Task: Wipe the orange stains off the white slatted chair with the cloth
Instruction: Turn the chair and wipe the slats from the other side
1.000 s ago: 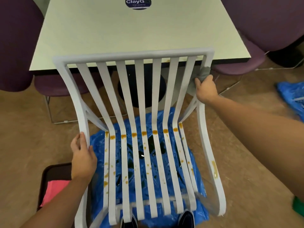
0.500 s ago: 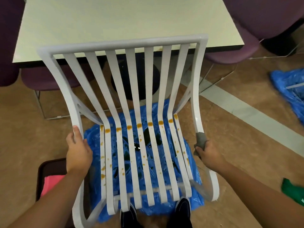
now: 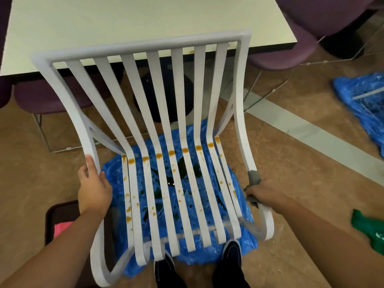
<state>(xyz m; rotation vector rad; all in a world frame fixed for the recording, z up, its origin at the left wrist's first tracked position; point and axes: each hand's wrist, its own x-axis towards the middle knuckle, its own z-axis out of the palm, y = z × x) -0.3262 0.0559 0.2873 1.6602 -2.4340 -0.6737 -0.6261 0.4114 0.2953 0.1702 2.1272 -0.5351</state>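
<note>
Head view: a white slatted chair [image 3: 145,46] stands on a blue plastic sheet [image 3: 114,170] on the floor, in front of a pale table [image 3: 124,21]. Orange stains [image 3: 172,152] dot the seat slats, thickest along the bend. The left hand [image 3: 94,190] grips the left side rail. The right hand [image 3: 264,193] clasps a grey cloth [image 3: 254,177] around the right side rail. The chair looks stiff, light and smooth, probably slippery when wet, so the rails seem the firmest hold. The cloth looks soft and wraps easily.

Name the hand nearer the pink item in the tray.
Left. The left hand grips the chair just above the pink item; the right hand, holding the cloth, is across the chair.
</note>
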